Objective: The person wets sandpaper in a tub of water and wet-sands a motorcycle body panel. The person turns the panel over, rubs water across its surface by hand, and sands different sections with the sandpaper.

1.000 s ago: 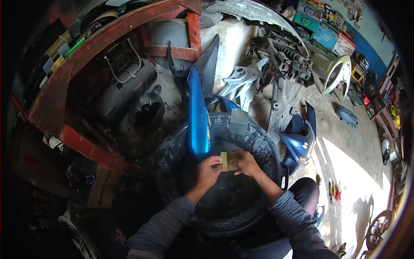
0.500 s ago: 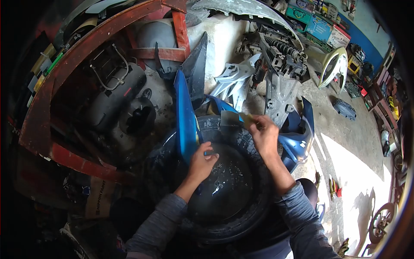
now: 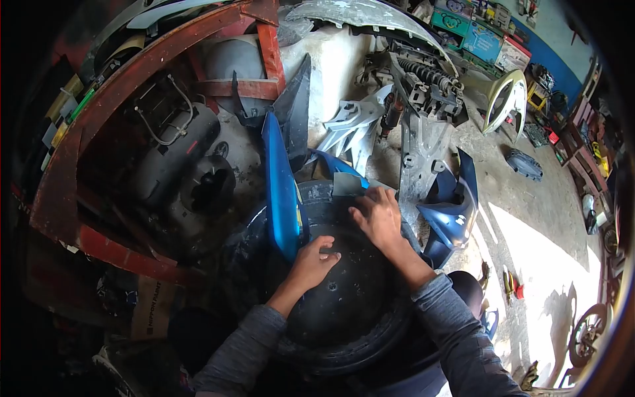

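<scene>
A black round basin holding dark water sits in front of me. A long glossy blue panel stands tilted at its left side, its lower end close to my left hand. That hand hovers over the basin, thumb and fingers apart, with nothing visible between them. At the far right rim is my right hand, fingers bent and thumb spread away; its fingertips reach the rim area and no sheet shows in it. A small grey-green sheet, like sandpaper, lies on the rim just left of those fingers.
Another dark blue panel stands right of the basin. Behind are silver-white fairing parts and a motorcycle frame with a spring. A red metal frame and a black tank occupy the left. A paint carton sits lower left.
My right hand has come down and left; the yellowish sheet it held no longer shows. My left hand has dropped slightly lower. The view has shifted a little, and the water looks calmer.
</scene>
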Demonstrator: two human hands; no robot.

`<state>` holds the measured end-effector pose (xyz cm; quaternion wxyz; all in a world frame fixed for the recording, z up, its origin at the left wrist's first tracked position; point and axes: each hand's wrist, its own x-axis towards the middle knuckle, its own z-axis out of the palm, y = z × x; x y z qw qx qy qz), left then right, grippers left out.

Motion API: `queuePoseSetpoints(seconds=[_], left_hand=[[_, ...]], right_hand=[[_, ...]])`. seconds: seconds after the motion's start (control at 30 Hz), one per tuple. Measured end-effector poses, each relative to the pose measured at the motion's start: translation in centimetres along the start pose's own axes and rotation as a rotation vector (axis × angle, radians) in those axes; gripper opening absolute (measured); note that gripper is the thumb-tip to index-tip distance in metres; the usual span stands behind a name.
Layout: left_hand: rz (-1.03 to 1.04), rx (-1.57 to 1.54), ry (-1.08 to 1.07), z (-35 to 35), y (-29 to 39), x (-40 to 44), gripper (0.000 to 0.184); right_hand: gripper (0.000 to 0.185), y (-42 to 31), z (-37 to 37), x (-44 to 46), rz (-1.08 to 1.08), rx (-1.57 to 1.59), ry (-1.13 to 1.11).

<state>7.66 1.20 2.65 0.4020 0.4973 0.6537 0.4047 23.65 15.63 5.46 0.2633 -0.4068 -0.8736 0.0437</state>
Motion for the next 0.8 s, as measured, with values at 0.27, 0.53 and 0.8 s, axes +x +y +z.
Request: queuePoseSetpoints(seconds=[0.27,0.53,0.8], left_hand=[[-0.018,-0.019,-0.003,-0.4,0.1,0.2,0.047],[-0.081,-1.313,-0.136,-3.8,2.2,1.5,0.062],[-0.086,-1.238,-0.020,-3.3,1.1,1.2,0.054]], right_hand=[[0.028,0.3,0.4,3.0,-0.054,0.235,-0.057],[0.037,-5.6,-2.3,-3.9,-0.515,0.475,-0.097],[0.039,-6.2,-3.6,-4.6,-0.513,0.387,-0.069]])
